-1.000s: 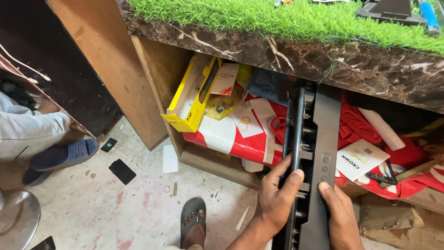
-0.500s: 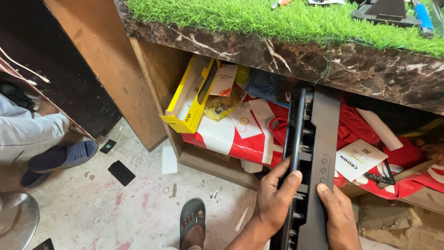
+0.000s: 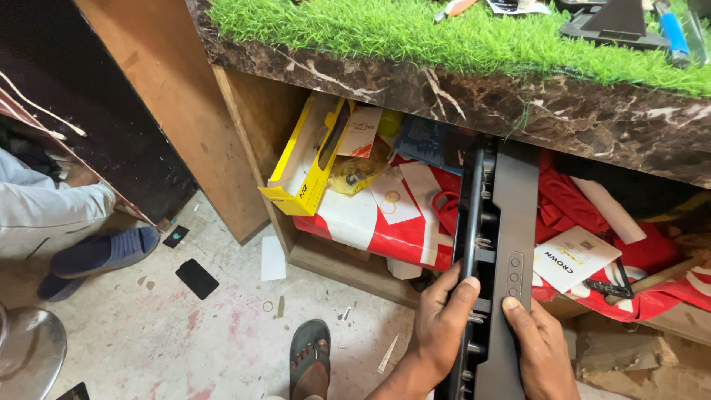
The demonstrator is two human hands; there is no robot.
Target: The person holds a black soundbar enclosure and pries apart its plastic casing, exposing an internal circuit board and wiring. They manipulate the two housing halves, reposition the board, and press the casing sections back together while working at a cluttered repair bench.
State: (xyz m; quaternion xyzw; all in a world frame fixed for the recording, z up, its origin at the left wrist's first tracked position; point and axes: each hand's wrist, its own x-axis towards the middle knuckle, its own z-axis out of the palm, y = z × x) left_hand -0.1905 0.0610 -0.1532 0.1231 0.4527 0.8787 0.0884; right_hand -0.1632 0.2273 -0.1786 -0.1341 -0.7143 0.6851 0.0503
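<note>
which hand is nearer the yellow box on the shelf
Left. The left hand grips the long black panel on the side facing the yellow box; the right hand sits beyond the panel.

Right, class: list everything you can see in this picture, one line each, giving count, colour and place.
long panel: one, dark grey, held upright before the shelf
yellow box: one, leaning in the shelf's left corner
red-and-white bags: several, piled in the shelf
artificial grass: one mat, green, on the marble counter
black slabs: two, on the floor
blue shoe: one, another person's, far left
sandal: one, dark, bottom centre
left hand: grips the panel's left edge
right hand: presses the panel's face
</note>
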